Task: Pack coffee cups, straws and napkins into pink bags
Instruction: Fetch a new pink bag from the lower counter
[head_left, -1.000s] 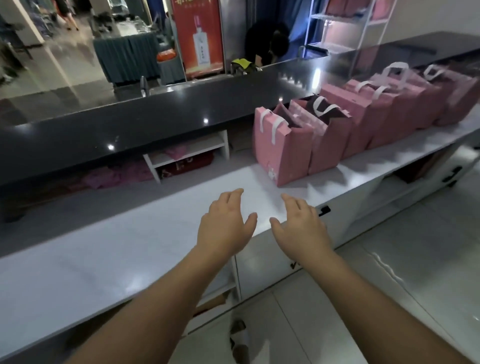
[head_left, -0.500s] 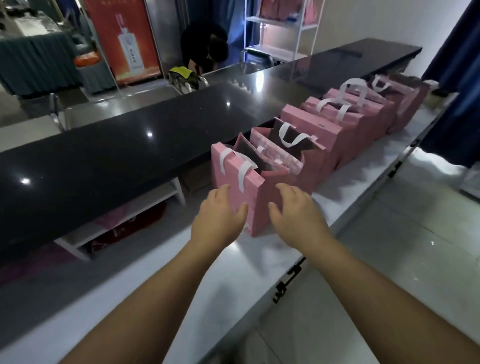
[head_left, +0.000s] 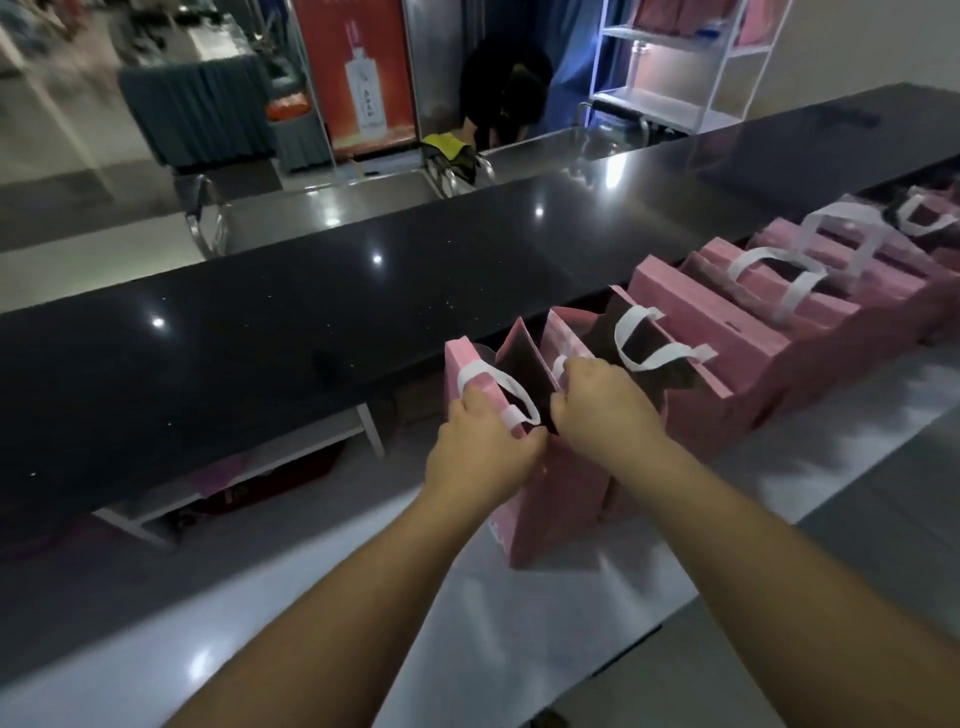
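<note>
Both hands (left hand (head_left: 480, 457), right hand (head_left: 605, 410)) gripping nearest pink bag (head_left: 558, 499) rim.

Both bare forearms reach forward from the bottom of the view and converge toward the middle. The left hand (head_left: 480, 452) is seen from the back, knuckles up, its fingers curled closed around the top edge of a pink bag (head_left: 558, 499), with the thumb pointing toward the other hand. The right hand (head_left: 605, 408) sits just beside it, slightly higher and farther forward, also back-up, its fingers bent down and pinched on the same bag's opposite top edge. The two hands nearly touch at the thumbs.
</note>
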